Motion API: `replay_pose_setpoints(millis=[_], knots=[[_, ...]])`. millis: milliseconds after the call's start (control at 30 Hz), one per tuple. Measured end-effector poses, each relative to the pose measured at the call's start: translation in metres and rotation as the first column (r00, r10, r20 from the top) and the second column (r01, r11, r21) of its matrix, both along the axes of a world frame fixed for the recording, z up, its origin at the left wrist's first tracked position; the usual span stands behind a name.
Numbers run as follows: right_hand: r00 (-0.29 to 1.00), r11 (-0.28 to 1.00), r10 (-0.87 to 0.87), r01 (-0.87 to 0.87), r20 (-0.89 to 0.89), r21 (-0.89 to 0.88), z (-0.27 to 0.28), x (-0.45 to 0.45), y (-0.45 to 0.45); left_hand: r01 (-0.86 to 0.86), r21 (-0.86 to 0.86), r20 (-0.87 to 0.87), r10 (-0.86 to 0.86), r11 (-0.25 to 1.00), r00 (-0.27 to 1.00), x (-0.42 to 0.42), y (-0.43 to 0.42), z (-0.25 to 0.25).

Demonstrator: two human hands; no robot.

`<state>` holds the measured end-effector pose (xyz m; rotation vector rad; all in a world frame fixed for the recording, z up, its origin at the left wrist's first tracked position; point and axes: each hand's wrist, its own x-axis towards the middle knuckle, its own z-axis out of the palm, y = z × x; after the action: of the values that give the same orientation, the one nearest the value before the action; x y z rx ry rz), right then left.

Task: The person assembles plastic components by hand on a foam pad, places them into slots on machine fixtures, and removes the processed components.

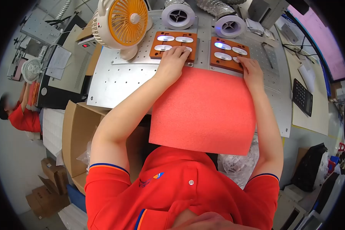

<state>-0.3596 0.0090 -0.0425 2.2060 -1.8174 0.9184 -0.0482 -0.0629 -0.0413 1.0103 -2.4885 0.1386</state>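
A perforated metal bench [111, 82] and foil ducts [214, 7] suggest a workshop.

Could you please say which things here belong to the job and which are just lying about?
Apparently in use:
left orange tray, left hand at it
right orange tray, right hand at it
white oval pieces

Apparently lying about:
calculator
black bag

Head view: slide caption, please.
Left hand and right hand at two orange blocks holding white ovals.
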Motion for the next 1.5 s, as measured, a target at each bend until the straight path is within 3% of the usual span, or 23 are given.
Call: replay_pose_setpoints(millis=[100, 167, 267, 367, 467, 500, 533, 600, 633, 700, 733, 800, 867, 900, 933, 1000, 1033, 1100, 1133, 1233, 1267, 1367, 1500], knots=[[0.989, 0.999, -0.038, 0.038, -0.143, -0.005, 0.005, 0.011, 0.012, 0.029, -0.063, -0.097, -0.035, 0.998, 0.995, 0.013, 0.032, 0.007], [0.935, 0.989, -0.104, 0.061, -0.340, -0.133, 0.007, 0.018, 0.020, 0.126, 0.066, -0.186, -0.111, 0.990, 0.976, 0.029, 0.070, 0.019], [0.963, 0.994, -0.092, 0.071, -0.255, -0.088, 0.013, 0.021, 0.028, 0.184, 0.145, -0.255, -0.143, 0.972, 0.956, 0.071, 0.118, 0.026], [0.987, 0.988, 0.024, -0.048, -0.156, -0.148, 0.023, 0.042, 0.039, 0.099, 0.283, -0.217, -0.036, 0.954, 0.975, 0.137, 0.152, 0.023], [0.951, 0.951, 0.262, -0.283, -0.166, -0.121, 0.034, 0.082, 0.059, -0.089, 0.386, -0.334, 0.229, 0.918, 0.914, 0.212, 0.175, 0.013], [0.923, 0.928, 0.341, -0.361, -0.179, -0.089, 0.031, 0.093, 0.064, -0.123, 0.594, -0.415, 0.434, 0.795, 0.800, 0.239, 0.185, 0.009], [0.885, 0.895, 0.426, -0.442, -0.187, -0.056, 0.024, 0.101, 0.067, -0.199, 0.734, -0.327, 0.594, 0.650, 0.735, 0.268, 0.195, 0.008], [0.821, 0.833, 0.542, -0.553, -0.180, -0.013, 0.002, 0.112, 0.072, -0.079, 0.952, -0.197, 0.788, 0.296, 0.583, 0.312, 0.219, 0.028], [0.783, 0.793, 0.601, -0.610, -0.160, -0.009, -0.001, 0.115, 0.072, 0.004, 0.992, -0.110, 0.830, 0.129, 0.546, 0.335, 0.232, 0.033], [0.803, 0.805, 0.592, -0.586, -0.066, 0.092, 0.000, 0.115, 0.068, 0.092, 0.993, 0.005, 0.828, -0.069, 0.560, 0.365, 0.255, 0.037], [0.791, 0.793, 0.609, -0.603, -0.062, 0.092, -0.003, 0.114, 0.067, 0.091, 0.993, 0.009, 0.840, -0.069, 0.543, 0.370, 0.265, 0.037], [0.841, 0.837, 0.540, -0.539, 0.011, 0.100, -0.007, 0.111, 0.068, -0.154, 0.918, 0.374, 0.669, -0.365, 0.642, 0.376, 0.274, 0.025], [0.843, 0.837, 0.538, -0.534, -0.006, 0.123, -0.007, 0.114, 0.069, -0.105, 0.951, 0.290, 0.725, -0.290, 0.624, 0.376, 0.280, -0.033], [0.844, 0.837, 0.535, -0.528, -0.018, 0.145, -0.006, 0.115, 0.070, -0.153, 0.978, 0.208, 0.784, -0.145, 0.585, 0.361, 0.278, -0.059], [0.844, 0.837, 0.536, -0.527, -0.022, 0.148, -0.006, 0.116, 0.070, -0.084, 0.996, 0.084, 0.801, -0.043, 0.592, 0.351, 0.276, -0.085], [0.855, 0.847, 0.518, -0.510, -0.016, 0.149, -0.006, 0.117, 0.070, -0.367, 0.898, 0.123, 0.663, 0.242, 0.738, 0.342, 0.273, -0.179], [0.855, 0.847, 0.518, -0.509, -0.022, 0.151, -0.006, 0.116, 0.071, -0.361, 0.900, 0.118, 0.663, 0.243, 0.739, 0.327, 0.266, -0.196], [0.878, 0.870, 0.479, -0.474, -0.005, 0.139, -0.007, 0.115, 0.072, -0.758, 0.590, 0.545, 0.555, 0.279, 0.628, 0.297, 0.256, -0.221], [0.879, 0.871, 0.476, -0.470, -0.014, 0.141, -0.007, 0.116, 0.072, -0.759, 0.626, 0.635, 0.449, 0.176, 0.628, 0.301, 0.241, -0.229], [0.893, 0.883, 0.450, -0.444, -0.009, 0.150, -0.006, 0.115, 0.074, -0.745, 0.604, 0.640, 0.386, 0.283, 0.665, 0.311, 0.238, -0.212], [0.900, 0.889, 0.436, -0.431, 0.000, 0.154, -0.008, 0.115, 0.074, -0.734, 0.639, 0.652, 0.346, 0.227, 0.675, 0.313, 0.235, -0.201], [0.906, 0.895, 0.422, -0.420, 0.019, 0.149, -0.006, 0.121, 0.072, -0.721, 0.647, 0.613, 0.393, 0.248, 0.685, 0.317, 0.239, -0.198], [0.910, 0.899, 0.414, -0.415, 0.038, 0.141, -0.006, 0.120, 0.073, -0.604, 0.689, 0.516, 0.315, 0.401, 0.797, 0.333, 0.258, -0.245]])
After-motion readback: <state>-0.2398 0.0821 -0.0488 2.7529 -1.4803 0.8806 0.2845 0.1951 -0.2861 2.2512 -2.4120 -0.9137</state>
